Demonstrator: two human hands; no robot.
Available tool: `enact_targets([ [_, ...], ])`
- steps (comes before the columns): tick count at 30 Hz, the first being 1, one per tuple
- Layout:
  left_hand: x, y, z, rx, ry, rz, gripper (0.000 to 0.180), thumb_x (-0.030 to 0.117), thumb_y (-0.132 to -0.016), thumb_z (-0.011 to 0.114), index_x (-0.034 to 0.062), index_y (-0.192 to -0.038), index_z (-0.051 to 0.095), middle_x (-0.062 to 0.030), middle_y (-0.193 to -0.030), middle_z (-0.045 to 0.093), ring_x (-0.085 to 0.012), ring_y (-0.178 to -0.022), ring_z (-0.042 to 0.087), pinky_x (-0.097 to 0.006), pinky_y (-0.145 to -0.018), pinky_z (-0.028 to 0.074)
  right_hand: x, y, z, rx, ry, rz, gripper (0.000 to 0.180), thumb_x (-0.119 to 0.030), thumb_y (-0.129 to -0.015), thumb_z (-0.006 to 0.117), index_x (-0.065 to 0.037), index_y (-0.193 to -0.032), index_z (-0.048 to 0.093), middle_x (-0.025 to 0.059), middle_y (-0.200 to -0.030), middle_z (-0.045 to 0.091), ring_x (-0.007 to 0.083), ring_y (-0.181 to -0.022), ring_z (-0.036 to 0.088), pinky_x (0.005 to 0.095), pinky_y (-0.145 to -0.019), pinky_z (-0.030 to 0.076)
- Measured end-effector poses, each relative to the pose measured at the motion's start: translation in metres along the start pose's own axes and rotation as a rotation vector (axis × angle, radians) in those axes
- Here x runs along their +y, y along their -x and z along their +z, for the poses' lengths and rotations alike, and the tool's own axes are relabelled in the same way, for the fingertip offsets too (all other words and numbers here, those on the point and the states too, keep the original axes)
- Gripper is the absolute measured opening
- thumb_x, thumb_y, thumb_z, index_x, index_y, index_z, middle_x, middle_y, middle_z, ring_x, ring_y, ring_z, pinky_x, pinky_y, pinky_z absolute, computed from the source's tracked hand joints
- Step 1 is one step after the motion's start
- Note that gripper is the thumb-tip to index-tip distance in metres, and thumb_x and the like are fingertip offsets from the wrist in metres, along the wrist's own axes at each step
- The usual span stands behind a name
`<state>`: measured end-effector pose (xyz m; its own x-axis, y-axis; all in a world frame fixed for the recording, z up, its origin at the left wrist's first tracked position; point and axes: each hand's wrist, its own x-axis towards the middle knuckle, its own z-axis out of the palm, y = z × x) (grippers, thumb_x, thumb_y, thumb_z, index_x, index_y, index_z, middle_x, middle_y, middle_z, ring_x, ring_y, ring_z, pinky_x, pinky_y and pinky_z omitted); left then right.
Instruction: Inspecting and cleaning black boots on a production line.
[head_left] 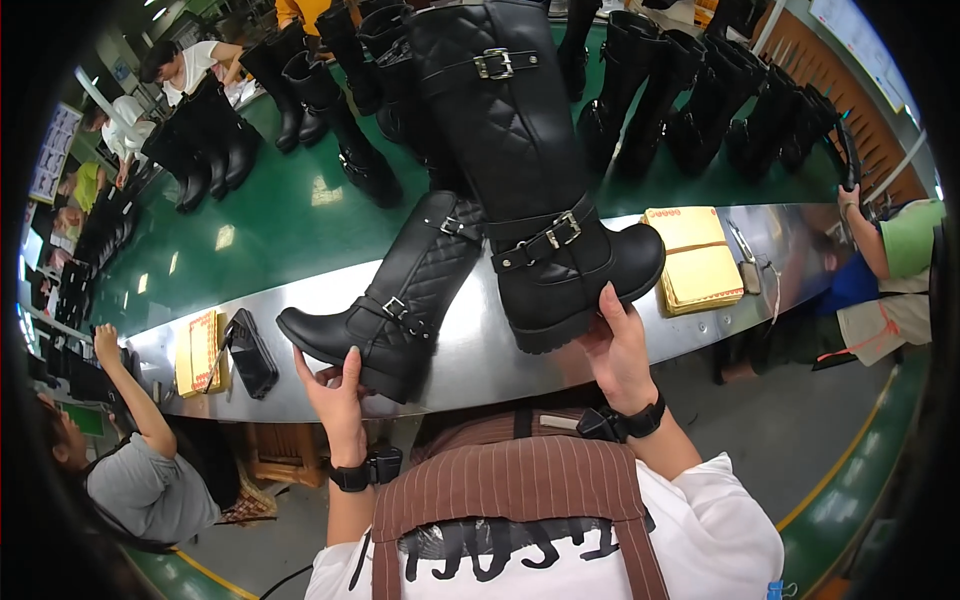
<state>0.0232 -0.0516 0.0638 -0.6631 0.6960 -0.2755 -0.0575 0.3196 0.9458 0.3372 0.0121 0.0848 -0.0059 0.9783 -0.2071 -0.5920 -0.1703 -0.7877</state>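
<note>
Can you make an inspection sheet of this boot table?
Surface: shiny silver metal strip before glossy green tabletop
Job's things: tilted black quilted left boot; black quilted right boot; both with silver buckles
Clutter: left yellow paper stack, flat black rectangular case beside it; right yellow paper stack, small unclear items
Hands: bare left hand supports left boot's sole; bare right hand grips right boot's sole
Cables: thin black cord, lower left
Surroundings: tall black boots behind; grey-shirted co-worker left

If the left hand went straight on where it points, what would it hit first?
The left-side black boot: the left hand appears to touch its lower part. Beyond it, depth is unclear.
</note>
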Motion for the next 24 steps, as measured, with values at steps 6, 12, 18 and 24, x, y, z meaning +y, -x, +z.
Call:
enact_targets([
  [6, 0.033, 0.012, 0.012, 0.428, -0.781, 0.824, 0.095, 0.034, -0.077, 0.08, 0.0036, -0.149, 0.026, -0.0168, -0.141, 0.025, -0.0285, -0.124, 0.042, -0.042, -0.104, 0.037, -0.006, 0.003, 0.006, -0.057, 0.022, 0.054, 0.044, -0.032, -0.094, 0.063, -0.003, -0.124, 0.052, 0.0044, -0.112, 0.063, 0.0121, -0.093, 0.061, 0.0313, -0.081, 0.053],
  [12, 0.049, 0.038, 0.093, -0.701, 0.414, 0.1, 0.042, 0.019, -0.096, 0.06, 0.0049, -0.134, 0.046, -0.0033, -0.122, 0.058, -0.0156, -0.11, 0.057, -0.033, -0.094, 0.047, -0.004, -0.002, 0.001, -0.245, 0.394, 0.199, 0.05, -0.036, -0.099, 0.052, -0.002, -0.135, 0.045, 0.0062, -0.112, 0.063, 0.0123, -0.093, 0.061, 0.0271, -0.08, 0.05],
  [18, 0.05, 0.037, 0.099, -0.521, 0.53, -0.023, 0.035, 0.019, -0.095, 0.062, 0.0003, -0.123, 0.054, -0.0057, -0.116, 0.062, -0.0144, -0.103, 0.061, -0.03, -0.092, 0.049, -0.108, -0.026, -0.111, 0.493, 1.362, -0.549, 0.032, -0.031, -0.087, 0.067, -0.002, -0.1, 0.07, 0.014, -0.084, 0.071, 0.0236, -0.077, 0.069, 0.0344, -0.07, 0.052],
  [24, 0.044, 0.026, 0.115, -0.428, 0.527, 0.103, 0.036, 0.029, -0.097, 0.058, -0.0001, -0.119, 0.057, -0.0073, -0.113, 0.064, -0.0169, -0.099, 0.064, -0.033, -0.089, 0.053, -0.17, -0.059, -0.277, 0.907, 1.979, -0.01, 0.064, -0.059, -0.082, 0.06, -0.006, -0.118, 0.06, 0.02, -0.115, 0.064, 0.0387, -0.108, 0.061, 0.0475, -0.087, 0.049],
])
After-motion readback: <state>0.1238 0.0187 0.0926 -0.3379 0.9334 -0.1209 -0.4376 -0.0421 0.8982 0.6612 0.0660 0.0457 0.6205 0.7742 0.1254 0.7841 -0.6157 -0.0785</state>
